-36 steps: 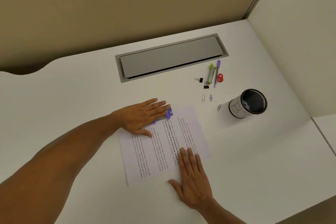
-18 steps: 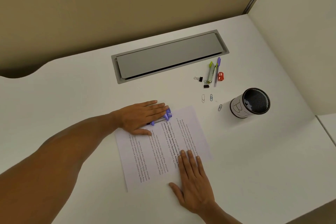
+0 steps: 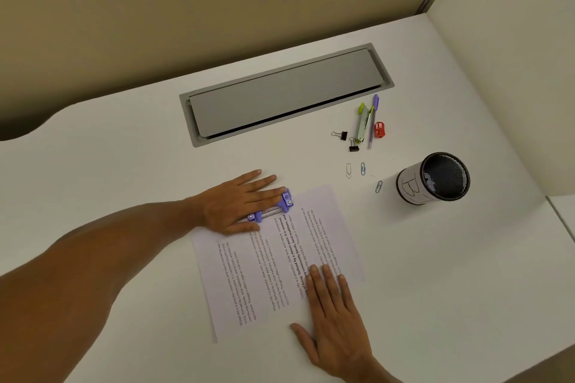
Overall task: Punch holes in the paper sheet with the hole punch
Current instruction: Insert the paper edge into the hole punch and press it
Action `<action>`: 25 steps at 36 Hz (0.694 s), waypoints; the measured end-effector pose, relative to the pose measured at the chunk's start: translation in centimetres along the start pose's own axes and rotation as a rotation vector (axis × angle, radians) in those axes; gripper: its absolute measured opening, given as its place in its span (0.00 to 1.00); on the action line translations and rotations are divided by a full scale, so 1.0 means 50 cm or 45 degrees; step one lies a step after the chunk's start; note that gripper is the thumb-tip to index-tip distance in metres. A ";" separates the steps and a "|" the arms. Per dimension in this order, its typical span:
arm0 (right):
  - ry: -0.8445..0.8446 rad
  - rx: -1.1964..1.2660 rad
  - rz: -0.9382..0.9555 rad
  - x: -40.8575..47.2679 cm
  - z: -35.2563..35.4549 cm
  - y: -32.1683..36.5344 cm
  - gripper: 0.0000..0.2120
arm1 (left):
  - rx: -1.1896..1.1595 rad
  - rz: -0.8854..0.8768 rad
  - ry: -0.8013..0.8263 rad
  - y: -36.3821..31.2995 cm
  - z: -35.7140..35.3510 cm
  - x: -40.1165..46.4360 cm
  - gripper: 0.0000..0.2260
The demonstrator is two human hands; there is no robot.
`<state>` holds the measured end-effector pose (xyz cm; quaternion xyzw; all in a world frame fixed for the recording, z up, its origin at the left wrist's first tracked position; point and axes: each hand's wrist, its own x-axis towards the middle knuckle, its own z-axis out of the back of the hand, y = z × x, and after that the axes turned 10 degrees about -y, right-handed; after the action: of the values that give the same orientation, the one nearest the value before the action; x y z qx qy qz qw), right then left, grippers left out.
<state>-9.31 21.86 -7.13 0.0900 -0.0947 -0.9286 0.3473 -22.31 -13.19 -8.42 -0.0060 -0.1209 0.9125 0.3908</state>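
Observation:
A printed paper sheet (image 3: 273,267) lies at a slant on the white desk (image 3: 124,171). A small purple hole punch (image 3: 273,208) sits on the sheet's far edge. My left hand (image 3: 236,202) lies flat on top of the punch, fingers straight, pressing it down; most of the punch is hidden under the fingers. My right hand (image 3: 333,305) rests flat on the sheet's near right corner, fingers straight, holding the paper still.
A grey cable-tray lid (image 3: 286,90) is set into the desk behind. To the right lie two black binder clips (image 3: 340,135), pens (image 3: 365,121), a red sharpener (image 3: 379,129) and three paper clips (image 3: 362,168). A black mesh cup (image 3: 435,179) stands at the right.
Both hands stay flat in place. The left hand and the punch sit slightly lower against the sheet's edge; the view has shifted a little.

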 end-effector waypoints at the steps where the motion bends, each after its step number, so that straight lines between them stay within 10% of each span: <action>1: 0.003 -0.001 0.003 0.000 -0.001 -0.001 0.41 | 0.006 0.009 0.019 0.001 -0.001 0.000 0.32; 25: -0.008 0.044 0.003 -0.003 0.007 0.001 0.40 | 0.298 0.125 0.124 -0.068 0.063 -0.005 0.34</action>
<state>-9.28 21.98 -6.76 0.0929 -0.1119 -0.9267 0.3467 -20.06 -11.76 -4.59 -0.0106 0.0058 0.9370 0.3491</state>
